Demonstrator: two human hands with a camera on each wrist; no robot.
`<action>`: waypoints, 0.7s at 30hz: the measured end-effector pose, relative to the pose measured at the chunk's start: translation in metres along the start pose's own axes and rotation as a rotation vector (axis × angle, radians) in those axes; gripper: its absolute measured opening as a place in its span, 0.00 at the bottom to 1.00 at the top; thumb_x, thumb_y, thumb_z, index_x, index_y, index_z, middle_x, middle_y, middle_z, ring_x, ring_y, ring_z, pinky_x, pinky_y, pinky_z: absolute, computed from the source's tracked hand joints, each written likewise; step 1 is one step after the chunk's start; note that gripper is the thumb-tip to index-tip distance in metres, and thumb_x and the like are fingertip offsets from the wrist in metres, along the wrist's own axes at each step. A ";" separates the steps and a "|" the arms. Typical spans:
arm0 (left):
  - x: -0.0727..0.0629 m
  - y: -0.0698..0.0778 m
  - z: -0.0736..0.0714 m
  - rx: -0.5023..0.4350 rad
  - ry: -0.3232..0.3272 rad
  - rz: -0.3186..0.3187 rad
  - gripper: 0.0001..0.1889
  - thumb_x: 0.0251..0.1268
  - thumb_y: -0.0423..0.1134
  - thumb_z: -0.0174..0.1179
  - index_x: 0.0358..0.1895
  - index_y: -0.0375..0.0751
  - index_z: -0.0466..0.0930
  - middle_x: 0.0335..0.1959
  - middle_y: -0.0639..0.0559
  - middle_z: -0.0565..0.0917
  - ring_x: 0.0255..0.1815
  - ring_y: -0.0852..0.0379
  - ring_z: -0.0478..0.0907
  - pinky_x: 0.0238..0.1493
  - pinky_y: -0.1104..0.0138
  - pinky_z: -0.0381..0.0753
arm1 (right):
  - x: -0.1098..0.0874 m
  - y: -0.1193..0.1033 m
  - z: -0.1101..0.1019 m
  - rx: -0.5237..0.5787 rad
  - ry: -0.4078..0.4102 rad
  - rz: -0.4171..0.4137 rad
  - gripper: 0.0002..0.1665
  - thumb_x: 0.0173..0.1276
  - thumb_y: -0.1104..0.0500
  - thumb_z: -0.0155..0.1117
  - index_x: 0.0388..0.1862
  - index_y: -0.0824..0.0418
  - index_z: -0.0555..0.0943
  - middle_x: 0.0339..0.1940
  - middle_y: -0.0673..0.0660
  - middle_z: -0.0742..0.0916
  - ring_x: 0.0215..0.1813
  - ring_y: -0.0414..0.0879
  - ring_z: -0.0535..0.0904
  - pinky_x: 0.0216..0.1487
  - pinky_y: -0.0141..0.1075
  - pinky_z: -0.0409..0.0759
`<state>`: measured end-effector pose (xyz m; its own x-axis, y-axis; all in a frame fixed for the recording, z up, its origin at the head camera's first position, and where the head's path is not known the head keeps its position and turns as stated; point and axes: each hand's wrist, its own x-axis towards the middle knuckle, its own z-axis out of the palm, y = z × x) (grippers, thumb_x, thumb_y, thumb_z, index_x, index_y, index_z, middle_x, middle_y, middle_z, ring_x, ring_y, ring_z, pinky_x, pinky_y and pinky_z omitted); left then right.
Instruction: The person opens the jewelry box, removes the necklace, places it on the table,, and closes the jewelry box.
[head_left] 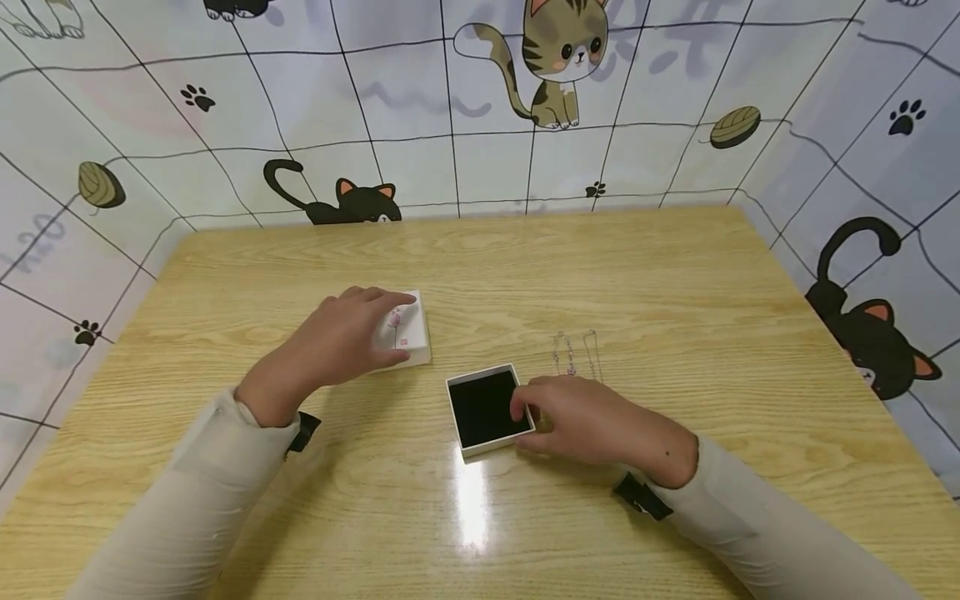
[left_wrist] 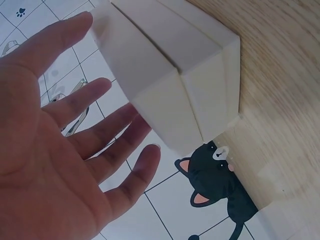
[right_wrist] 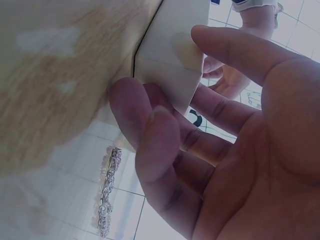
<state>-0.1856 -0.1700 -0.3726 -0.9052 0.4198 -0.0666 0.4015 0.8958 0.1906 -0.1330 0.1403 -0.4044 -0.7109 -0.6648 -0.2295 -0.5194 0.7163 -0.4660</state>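
On the left, my left hand [head_left: 330, 337] spans a white box [head_left: 416, 333] with a printed pink flower on top. In the left wrist view its thumb is right at an edge of this box [left_wrist: 165, 75] and the fingers are loosely extended, some tips hidden behind it. My right hand [head_left: 581, 417] pinches the right wall of an open white box [head_left: 483, 408] with a black lining. The right wrist view shows the thumb at the edge of that box [right_wrist: 172, 50], the other fingers curled beside it.
Just beyond my right hand lie a silvery beaded bracelet [head_left: 564, 350] and a thin chain [head_left: 592, 354], partly hidden by it. The wooden table [head_left: 337, 500] meets a cat-patterned wall covering [head_left: 480, 158] at the back and sides.
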 end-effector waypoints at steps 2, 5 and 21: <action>0.001 0.001 0.000 0.010 -0.004 0.000 0.39 0.56 0.53 0.73 0.71 0.48 0.70 0.68 0.42 0.76 0.66 0.40 0.72 0.58 0.42 0.72 | 0.000 0.000 0.000 -0.001 0.002 0.005 0.11 0.65 0.48 0.71 0.43 0.48 0.82 0.38 0.42 0.81 0.32 0.36 0.73 0.43 0.39 0.75; 0.002 0.001 0.000 0.028 -0.002 0.003 0.39 0.56 0.54 0.73 0.71 0.48 0.70 0.68 0.43 0.76 0.65 0.41 0.72 0.58 0.43 0.72 | -0.001 0.000 0.000 -0.003 0.002 0.007 0.11 0.65 0.48 0.71 0.43 0.48 0.82 0.38 0.42 0.82 0.32 0.36 0.73 0.44 0.39 0.75; 0.009 -0.011 0.011 -0.053 -0.047 -0.020 0.52 0.52 0.55 0.75 0.79 0.52 0.56 0.73 0.39 0.68 0.73 0.36 0.65 0.69 0.38 0.62 | -0.001 0.000 0.000 0.006 0.003 -0.022 0.10 0.66 0.48 0.70 0.43 0.49 0.81 0.35 0.41 0.82 0.33 0.35 0.74 0.41 0.37 0.75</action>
<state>-0.1964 -0.1750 -0.3859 -0.9050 0.4091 -0.1164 0.3739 0.8957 0.2406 -0.1325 0.1412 -0.4046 -0.7009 -0.6798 -0.2162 -0.5322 0.7001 -0.4761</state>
